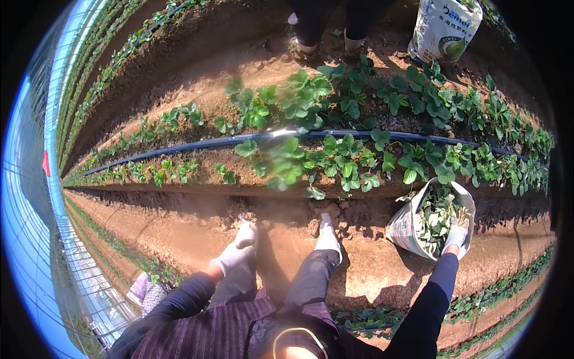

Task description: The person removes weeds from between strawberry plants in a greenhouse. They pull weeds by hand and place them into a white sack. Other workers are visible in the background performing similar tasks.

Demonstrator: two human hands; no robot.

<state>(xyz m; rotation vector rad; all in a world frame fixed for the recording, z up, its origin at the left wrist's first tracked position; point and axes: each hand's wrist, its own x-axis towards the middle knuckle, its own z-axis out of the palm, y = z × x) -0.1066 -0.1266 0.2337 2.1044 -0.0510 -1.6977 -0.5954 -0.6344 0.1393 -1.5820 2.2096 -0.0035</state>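
My right hand (454,238), in a white glove, reaches into the mouth of a white woven sack (406,224). Pulled strawberry leaves (430,226) fill the sack, some green and some pale and wilted. Brownish stems (460,214) show at my fingertips; whether the hand grips them cannot be told. The sack leans on the soil in the furrow, close against the planted bed. My left hand (233,258), also gloved in white, is low by my left leg, just above the white boot (248,233). Its fingers are too unclear to show whether they are closed.
Strawberry plants (345,157) grow in two lines along the raised bed, with a black drip hose (202,142) between them. Across it stand another person's legs (309,27), beside a second white sack (444,33). Bags (150,289) lie behind my left. My right boot (329,238) is in the furrow.
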